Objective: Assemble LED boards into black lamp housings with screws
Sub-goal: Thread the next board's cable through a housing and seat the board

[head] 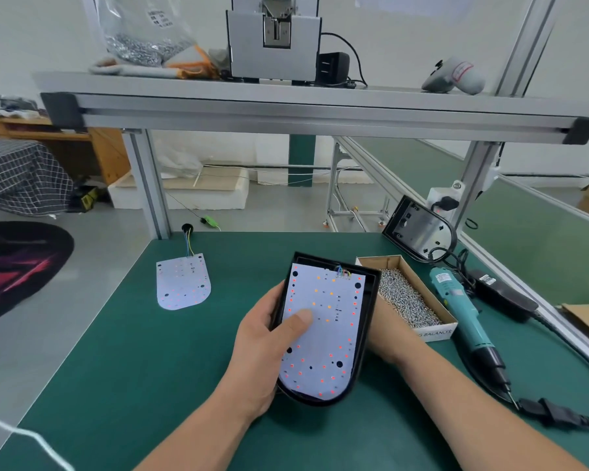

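Over the green worktop (133, 351), your left hand (259, 345) grips the housing (368, 307), thumb on the board (323, 338); your right hand (385, 331) sits behind it, fingers hidden, grip unclear.

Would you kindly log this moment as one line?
LED board in black housing | left hand grips housing, thumb on board | right hand behind housing, grip hidden

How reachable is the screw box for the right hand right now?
Probably yes: the open screw box sits right beside the right hand with nothing between, though that hand is tucked behind the black lamp housing.
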